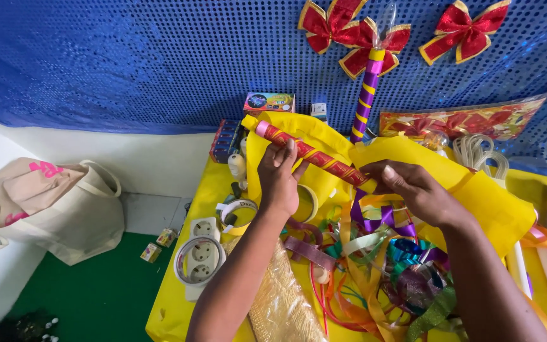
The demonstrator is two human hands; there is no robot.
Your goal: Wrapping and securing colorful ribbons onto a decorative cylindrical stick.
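Centrally, at mid-frame: both hands grip one red-and-gold wrapped stick (311, 155). Left hand (280, 180) closed around its upper-left part, just below the pink end cap; right hand (416, 190) pinched on its lower-right end. Long axis runs diagonally, pink cap pointing to upper left of frame, other end down-right. Stick held above the yellow-covered counter (178, 297), in front of yellow fabric (495, 202), between the two hands. Loose ribbons (381, 272) heaped below. Purple-and-yellow stick (366, 95) stands upright behind. Power strip (199, 253) at counter's left edge; cloth tote bag (52, 206) at left of frame.
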